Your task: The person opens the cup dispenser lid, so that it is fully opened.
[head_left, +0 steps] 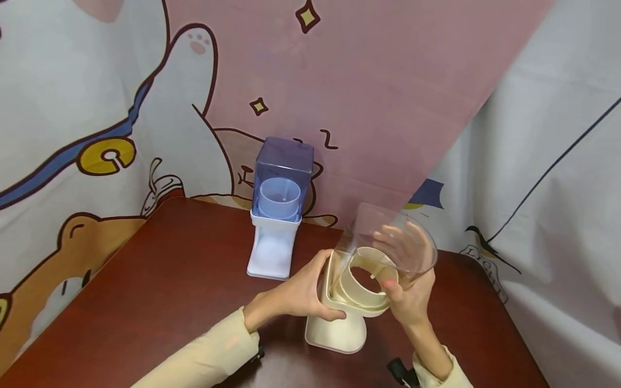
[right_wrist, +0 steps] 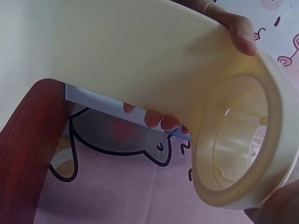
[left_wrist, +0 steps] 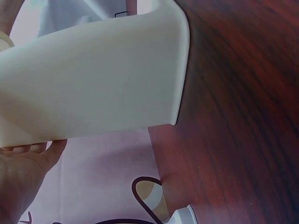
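Observation:
A cream plastic stand (head_left: 336, 331) with a round raised collar (head_left: 361, 291) on top is tilted above the table front, right of centre. Around the collar sits a clear plastic cover (head_left: 378, 215), leaning up to the right. My left hand (head_left: 305, 291) grips the stand's upper rim, thumb in front; its fingers wrap the stand's edge in the left wrist view. With my right hand (head_left: 412, 285) I hold the clear cover on its right side, thumb near the collar, fingers showing through the plastic. The stand's underside and round opening (right_wrist: 240, 135) face the right wrist camera.
Farther back on the dark red wooden table (head_left: 194, 291) stands a similar white stand (head_left: 271, 250) with a translucent blue cover (head_left: 283, 161). Behind the table hangs a printed cartoon cloth (head_left: 388, 108), close to its back edge.

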Available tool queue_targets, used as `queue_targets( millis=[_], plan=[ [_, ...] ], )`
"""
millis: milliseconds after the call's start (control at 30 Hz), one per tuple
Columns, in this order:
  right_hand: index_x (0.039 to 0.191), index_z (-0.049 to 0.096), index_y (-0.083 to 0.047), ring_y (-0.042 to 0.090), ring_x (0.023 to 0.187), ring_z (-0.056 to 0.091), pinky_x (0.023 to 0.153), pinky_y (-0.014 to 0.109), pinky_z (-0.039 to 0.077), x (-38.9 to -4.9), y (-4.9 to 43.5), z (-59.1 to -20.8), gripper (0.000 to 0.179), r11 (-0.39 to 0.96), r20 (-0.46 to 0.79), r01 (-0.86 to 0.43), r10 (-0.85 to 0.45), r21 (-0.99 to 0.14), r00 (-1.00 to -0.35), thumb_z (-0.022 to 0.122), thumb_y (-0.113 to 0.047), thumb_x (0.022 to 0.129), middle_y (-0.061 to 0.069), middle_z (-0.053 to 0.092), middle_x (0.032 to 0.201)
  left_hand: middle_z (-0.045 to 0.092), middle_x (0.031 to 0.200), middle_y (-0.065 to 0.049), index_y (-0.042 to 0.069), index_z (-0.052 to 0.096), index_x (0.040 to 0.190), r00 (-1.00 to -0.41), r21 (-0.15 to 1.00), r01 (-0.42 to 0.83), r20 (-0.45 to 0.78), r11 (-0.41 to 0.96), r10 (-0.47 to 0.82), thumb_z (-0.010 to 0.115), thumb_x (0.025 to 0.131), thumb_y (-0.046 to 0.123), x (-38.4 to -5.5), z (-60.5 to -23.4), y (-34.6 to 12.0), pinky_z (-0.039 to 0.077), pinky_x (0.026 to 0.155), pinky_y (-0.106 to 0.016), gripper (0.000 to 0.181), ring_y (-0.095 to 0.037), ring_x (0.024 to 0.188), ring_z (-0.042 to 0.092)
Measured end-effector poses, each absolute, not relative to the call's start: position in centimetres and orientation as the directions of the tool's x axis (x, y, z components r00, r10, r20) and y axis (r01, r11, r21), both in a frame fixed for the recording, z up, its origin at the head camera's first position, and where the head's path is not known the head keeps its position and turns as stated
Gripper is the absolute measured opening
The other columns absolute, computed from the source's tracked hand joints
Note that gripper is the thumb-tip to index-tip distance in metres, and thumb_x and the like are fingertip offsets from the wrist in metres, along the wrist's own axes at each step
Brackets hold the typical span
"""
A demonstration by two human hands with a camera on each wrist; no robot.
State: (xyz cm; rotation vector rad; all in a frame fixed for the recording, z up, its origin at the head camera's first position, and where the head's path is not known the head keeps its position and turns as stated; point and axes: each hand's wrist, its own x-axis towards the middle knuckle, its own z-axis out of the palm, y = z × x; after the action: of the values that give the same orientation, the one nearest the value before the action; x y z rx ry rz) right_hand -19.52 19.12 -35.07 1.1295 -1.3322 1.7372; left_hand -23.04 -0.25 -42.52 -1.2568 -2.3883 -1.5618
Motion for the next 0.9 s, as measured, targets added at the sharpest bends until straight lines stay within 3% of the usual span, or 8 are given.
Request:
queue_targets(
  millis=[167,500,633,733,900],
  plan=[
    [0.142,0.032,0.015,0.033,0.116,0.065,0.099,0.036,0.053,-19.4,19.2,-35.1,0.087,-0.267,0.916,-0.882,-0.009,-0.388,-0.401,0.083,-0.023,0.082,0.027,0.060,0.130,0.049,0.128,-0.001,0.011,0.033,0.141,-0.663,0.750,0.642,0.439,0.160,0.607,0.094,0.062,0.033,-23.0,-42.6,-0.2,0.044,0.104,-0.026,0.103,-0.011,0.114,0.052],
    [0.145,0.032,0.012,0.032,0.115,0.066,0.097,0.037,0.054,-19.6,19.6,-34.6,0.087,-0.226,0.858,-0.831,-0.048,-0.508,-0.511,0.080,-0.028,0.085,0.025,0.060,0.130,0.049,0.126,-0.001,0.012,0.034,0.139,-0.639,0.711,0.684,0.476,0.164,0.604,0.095,0.061,0.033,-23.2,-42.4,-0.2,0.044,0.104,-0.028,0.101,-0.011,0.115,0.051],
    [0.144,0.032,0.013,0.033,0.115,0.065,0.098,0.037,0.054,-19.5,19.4,-34.4,0.089,-0.251,0.886,-0.854,-0.036,-0.457,-0.463,0.083,-0.026,0.083,0.026,0.060,0.130,0.049,0.128,-0.001,0.011,0.033,0.140,-0.647,0.715,0.677,0.464,0.174,0.605,0.095,0.061,0.033,-23.1,-42.4,-0.2,0.044,0.105,-0.028,0.103,-0.011,0.116,0.051],
    [0.142,0.033,0.013,0.034,0.115,0.064,0.098,0.038,0.054,-19.2,19.1,-33.7,0.091,-0.305,0.906,-0.862,-0.008,-0.405,-0.423,0.087,-0.022,0.078,0.027,0.059,0.129,0.048,0.130,-0.001,0.011,0.032,0.142,-0.646,0.717,0.675,0.459,0.176,0.610,0.095,0.061,0.034,-23.1,-42.4,-0.2,0.043,0.106,-0.029,0.104,-0.012,0.118,0.051],
    [0.138,0.038,0.008,0.039,0.114,0.064,0.097,0.041,0.054,-18.7,20.0,-31.4,0.079,-0.503,0.869,-0.771,0.074,-0.391,-0.489,0.084,-0.012,0.077,0.029,0.060,0.126,0.047,0.136,-0.001,0.014,0.030,0.145,-0.655,0.747,0.647,0.442,0.154,0.614,0.094,0.061,0.030,-23.0,-42.5,-0.1,0.043,0.107,-0.029,0.107,-0.012,0.122,0.049]
  ],
)
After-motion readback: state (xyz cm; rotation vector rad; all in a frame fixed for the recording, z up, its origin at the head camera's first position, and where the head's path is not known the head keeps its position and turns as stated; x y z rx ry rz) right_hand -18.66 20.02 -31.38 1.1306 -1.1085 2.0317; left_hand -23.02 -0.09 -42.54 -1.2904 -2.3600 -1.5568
